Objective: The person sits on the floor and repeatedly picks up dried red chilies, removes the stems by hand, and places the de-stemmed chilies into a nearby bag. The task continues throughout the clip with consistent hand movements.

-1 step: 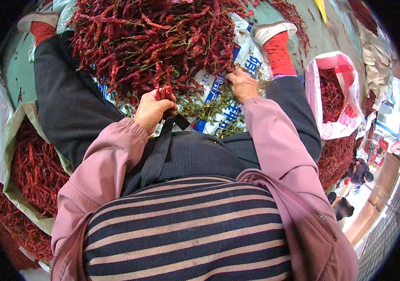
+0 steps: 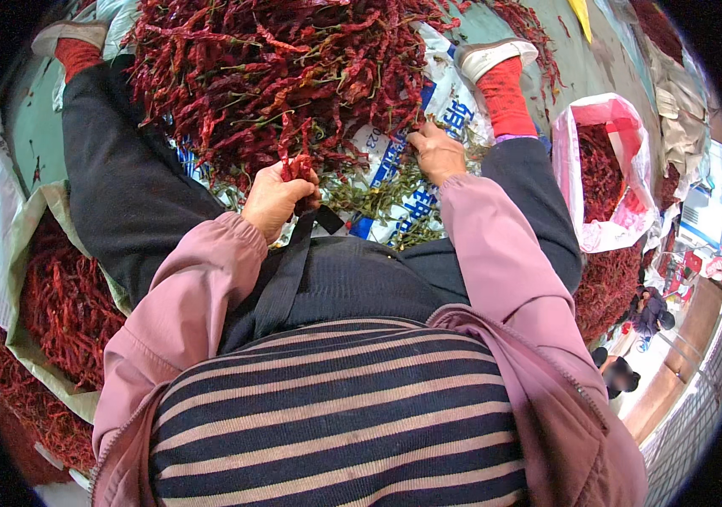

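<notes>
A big heap of dried red chillies (image 2: 285,68) lies between my outstretched legs. My left hand (image 2: 275,198) is closed round a few red chillies (image 2: 297,169), their tips pointing up toward the heap. To its right, my right hand (image 2: 439,152) is closed with the fingertips pinched together at the heap's right edge. Whatever it may hold is too small or hidden to make out. Green-brown stems (image 2: 378,196) are scattered between my hands over a white and blue printed sheet (image 2: 467,110).
On the right stands a pink and white sack (image 2: 566,169) with red chillies inside. An open pale sack (image 2: 21,325) of chillies is at the left, with more chillies piled around it. My shoes (image 2: 496,56) flank the heap. Farther right, people (image 2: 650,311) are partly visible.
</notes>
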A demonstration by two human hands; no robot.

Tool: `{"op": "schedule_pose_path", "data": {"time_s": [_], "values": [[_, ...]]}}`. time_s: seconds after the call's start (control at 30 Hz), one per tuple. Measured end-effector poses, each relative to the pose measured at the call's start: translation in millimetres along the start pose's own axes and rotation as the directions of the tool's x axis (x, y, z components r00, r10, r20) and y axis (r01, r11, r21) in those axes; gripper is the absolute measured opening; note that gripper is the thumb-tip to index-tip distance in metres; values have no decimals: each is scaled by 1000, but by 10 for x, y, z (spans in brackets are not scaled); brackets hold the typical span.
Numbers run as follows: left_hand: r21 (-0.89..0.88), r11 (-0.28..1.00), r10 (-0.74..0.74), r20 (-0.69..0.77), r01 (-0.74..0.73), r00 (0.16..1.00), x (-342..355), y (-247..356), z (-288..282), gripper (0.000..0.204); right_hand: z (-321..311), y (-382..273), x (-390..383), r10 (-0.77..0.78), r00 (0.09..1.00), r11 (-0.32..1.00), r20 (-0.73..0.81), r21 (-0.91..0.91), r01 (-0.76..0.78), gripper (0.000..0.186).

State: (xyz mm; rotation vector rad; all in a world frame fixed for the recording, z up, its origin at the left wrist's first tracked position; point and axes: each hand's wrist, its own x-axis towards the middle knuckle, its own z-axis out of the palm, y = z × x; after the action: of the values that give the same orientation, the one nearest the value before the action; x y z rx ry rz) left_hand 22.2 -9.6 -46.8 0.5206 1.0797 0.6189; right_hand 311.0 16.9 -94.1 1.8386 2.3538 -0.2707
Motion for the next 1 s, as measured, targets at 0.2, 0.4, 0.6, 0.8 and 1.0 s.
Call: {"op": "schedule_pose_path", "data": {"time_s": [0.2, 0.4, 0.6, 0.8, 1.0], "values": [[36, 999, -7, 5, 7, 1000, 14, -2, -25, 7, -79, 90, -26, -66, 996, 961, -64, 263, 81, 30], [3, 1000, 7, -16, -7, 1000, -9, -28, -1, 7, -637, 89, -226, 239, 869, -111, 434, 901, -419, 16], [3, 1000, -22, -3, 22, 1000, -40, -8, 74, 8, -642, 282, -526, 206, 863, -605, 462, 753, -259, 16], [-21, 1000, 5, -31, -6, 1000, -75, -30, -11, 9, -1095, 705, -723, 295, 853, -612, 431, 771, -178, 15], [-32, 999, -10, -45, 8, 999, -83, -20, -16, 11, -1519, 2581, -1334, 930, 283, -341, 233, 833, 435, 15]]}}
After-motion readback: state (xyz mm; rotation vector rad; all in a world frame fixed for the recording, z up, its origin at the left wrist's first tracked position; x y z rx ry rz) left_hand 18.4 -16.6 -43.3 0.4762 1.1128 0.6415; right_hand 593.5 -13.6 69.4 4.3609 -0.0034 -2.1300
